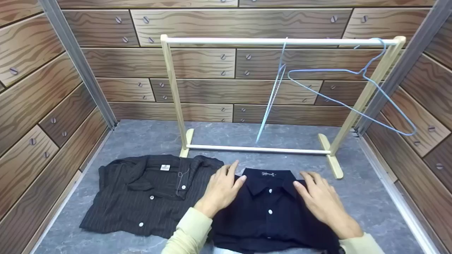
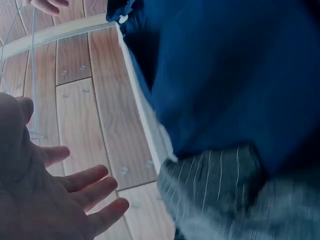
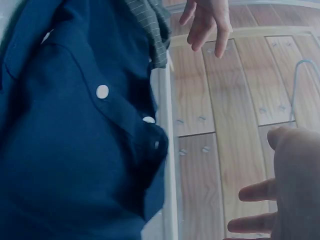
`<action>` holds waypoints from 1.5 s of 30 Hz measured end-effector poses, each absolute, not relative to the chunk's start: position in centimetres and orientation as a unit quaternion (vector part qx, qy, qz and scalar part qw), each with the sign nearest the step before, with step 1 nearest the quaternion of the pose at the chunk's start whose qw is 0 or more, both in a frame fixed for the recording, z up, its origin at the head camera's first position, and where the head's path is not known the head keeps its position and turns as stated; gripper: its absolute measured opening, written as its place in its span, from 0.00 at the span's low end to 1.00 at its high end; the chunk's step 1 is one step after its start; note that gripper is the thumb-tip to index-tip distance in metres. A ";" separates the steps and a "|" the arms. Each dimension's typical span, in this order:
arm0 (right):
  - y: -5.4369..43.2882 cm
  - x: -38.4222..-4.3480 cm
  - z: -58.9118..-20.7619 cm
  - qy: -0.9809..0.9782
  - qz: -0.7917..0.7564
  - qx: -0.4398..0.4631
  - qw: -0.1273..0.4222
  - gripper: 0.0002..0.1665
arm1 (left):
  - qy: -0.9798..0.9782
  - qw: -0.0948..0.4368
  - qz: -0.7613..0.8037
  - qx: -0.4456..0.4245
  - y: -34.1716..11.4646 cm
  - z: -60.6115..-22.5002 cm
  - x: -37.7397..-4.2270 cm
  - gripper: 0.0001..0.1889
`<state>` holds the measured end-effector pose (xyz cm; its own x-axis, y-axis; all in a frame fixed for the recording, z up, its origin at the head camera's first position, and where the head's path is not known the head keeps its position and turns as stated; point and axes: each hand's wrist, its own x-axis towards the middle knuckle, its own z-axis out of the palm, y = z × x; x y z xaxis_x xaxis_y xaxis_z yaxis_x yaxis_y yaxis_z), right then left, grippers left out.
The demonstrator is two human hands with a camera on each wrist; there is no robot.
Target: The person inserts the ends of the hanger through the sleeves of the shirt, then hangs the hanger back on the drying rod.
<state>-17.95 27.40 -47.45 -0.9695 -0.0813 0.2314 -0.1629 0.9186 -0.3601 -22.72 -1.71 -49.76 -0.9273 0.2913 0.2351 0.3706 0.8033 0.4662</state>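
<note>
A dark navy shirt (image 1: 254, 222) with white buttons lies front up on the grey table, its collar (image 1: 270, 180) toward the rack. Over its left shoulder is my left hand (image 1: 220, 187), fingers extended and spread. My right hand (image 1: 323, 199) is over the opposite shoulder, fingers likewise loosely extended. Both hands appear with nothing in their grasp; the left wrist view shows the left fingers (image 2: 92, 182) apart from the cloth, and the right wrist view shows the same of the right fingers (image 3: 257, 190). A black pinstriped shirt (image 1: 120, 201) lies at the left, beside the navy one.
Behind the shirts stands a wooden garment rack (image 1: 173, 84) with a white top rail (image 1: 226, 41). Two blue hangers hang from it: one edge-on near the middle (image 1: 273, 95), another turned broadside (image 1: 328, 70) at the right end. Wood-patterned walls (image 1: 197, 63) enclose the table.
</note>
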 end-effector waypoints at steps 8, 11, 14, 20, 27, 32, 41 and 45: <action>26.2 -19.4 -49.7 -0.980 0.178 0.049 0.072 0.31 | -0.951 0.027 -0.266 -0.158 1.5 -50.7 -23.6 0.25; 25.3 -20.0 -50.9 -0.980 0.189 0.044 0.037 0.30 | -0.951 -0.002 -0.261 -0.162 2.9 -51.1 -23.7 0.24; 24.3 -20.3 -52.2 -0.979 0.199 0.040 0.003 0.28 | -0.958 -0.025 -0.226 -0.175 4.1 -51.7 -23.6 0.25; 23.2 -20.1 -54.5 -0.983 0.180 0.040 -0.012 0.25 | -0.971 -0.038 -0.133 -0.194 5.4 -52.8 -23.2 0.24; 23.7 -19.9 -55.8 -0.972 0.228 0.029 0.039 0.12 | -0.968 -0.017 -0.214 -0.129 5.1 -54.3 -23.8 0.18; 24.9 -19.8 -55.9 -0.947 0.317 0.010 0.054 0.13 | -0.941 0.062 -0.317 -0.098 3.6 -54.9 -24.4 0.17; 26.1 -19.6 -55.7 -0.937 0.344 -0.007 0.066 0.16 | -0.909 0.117 -0.377 -0.133 2.4 -54.4 -23.7 0.25; 26.5 -19.2 -55.6 -0.931 0.349 -0.013 0.104 0.15 | -0.894 0.080 -0.420 -0.134 2.5 -54.0 -23.5 0.41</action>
<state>-19.18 26.52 -55.59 -0.9779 0.0980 0.1847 -0.0477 0.7556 -0.6533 -23.51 2.49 -54.05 -0.9511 0.1725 0.2561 0.3073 0.6115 0.7291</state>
